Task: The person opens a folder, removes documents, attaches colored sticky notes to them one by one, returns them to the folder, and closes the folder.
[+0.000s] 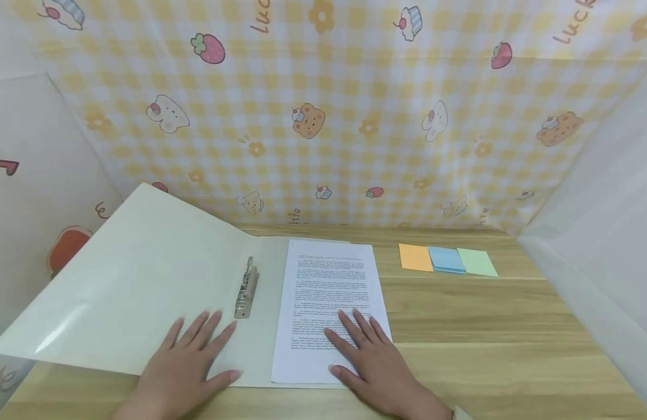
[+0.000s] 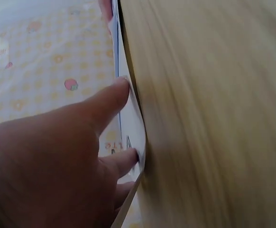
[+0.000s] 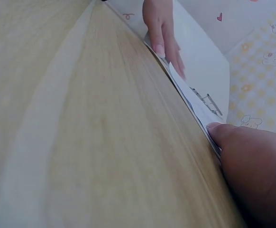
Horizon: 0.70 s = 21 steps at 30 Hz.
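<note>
A white folder (image 1: 123,280) lies spread on the table, its left cover slanting upward away from the tabletop. Near the fold sits a metal clip (image 1: 245,291). Printed sheets (image 1: 323,291) lie in a stack on the folder's right side. My left hand (image 1: 184,364) rests with spread fingers on the folder below the clip, the thumb near the front edge. With fingers extended, my right hand (image 1: 373,364) lies on the lower right part of the sheets. In the right wrist view, the right thumb (image 3: 218,133) touches the paper near its edge.
Orange (image 1: 416,258), blue (image 1: 447,259) and green (image 1: 477,262) sticky notes lie side by side to the right of the sheets. Behind the wooden table (image 1: 486,361) hangs a yellow checked cloth (image 1: 344,157) with cartoon prints. Pale sheeting (image 1: 601,245) borders the right side.
</note>
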Each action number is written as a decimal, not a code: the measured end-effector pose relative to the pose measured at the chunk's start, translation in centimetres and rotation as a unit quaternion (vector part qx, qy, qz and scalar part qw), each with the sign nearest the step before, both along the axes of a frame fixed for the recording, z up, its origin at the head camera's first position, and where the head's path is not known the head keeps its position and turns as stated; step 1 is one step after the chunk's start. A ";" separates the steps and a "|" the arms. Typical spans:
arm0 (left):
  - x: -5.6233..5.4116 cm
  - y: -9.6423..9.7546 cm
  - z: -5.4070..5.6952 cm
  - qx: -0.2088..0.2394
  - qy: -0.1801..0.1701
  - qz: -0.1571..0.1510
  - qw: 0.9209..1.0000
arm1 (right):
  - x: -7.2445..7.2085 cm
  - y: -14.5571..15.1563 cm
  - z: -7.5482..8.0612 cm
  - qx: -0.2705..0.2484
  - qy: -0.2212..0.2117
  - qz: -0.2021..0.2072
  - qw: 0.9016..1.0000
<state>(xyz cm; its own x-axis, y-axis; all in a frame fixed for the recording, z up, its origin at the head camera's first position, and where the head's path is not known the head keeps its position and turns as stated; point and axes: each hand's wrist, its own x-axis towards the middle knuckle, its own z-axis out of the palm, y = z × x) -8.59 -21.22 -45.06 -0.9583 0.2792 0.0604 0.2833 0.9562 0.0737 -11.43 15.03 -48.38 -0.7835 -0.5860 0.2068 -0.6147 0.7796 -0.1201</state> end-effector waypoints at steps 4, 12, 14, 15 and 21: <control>-0.2 -0.9 0.3 0.014 -0.013 -0.008 1.000 | 0.0 0.0 0.0 -0.005 -0.009 0.000 1.000; -0.3 -2.5 0.3 0.034 -0.014 -0.013 0.999 | -0.1 -0.3 -0.1 -0.003 -0.010 0.003 1.000; -0.4 -2.5 0.4 0.036 -0.011 -0.010 0.999 | -0.1 -0.3 0.0 0.000 -0.008 0.004 1.000; -0.5 -2.2 0.4 0.035 -0.009 -0.006 0.999 | -0.1 -0.4 0.0 0.001 -0.007 0.004 1.000; -0.8 1.0 0.6 0.005 -0.004 0.029 1.000 | 0.0 -0.2 0.1 0.011 0.003 -0.001 1.000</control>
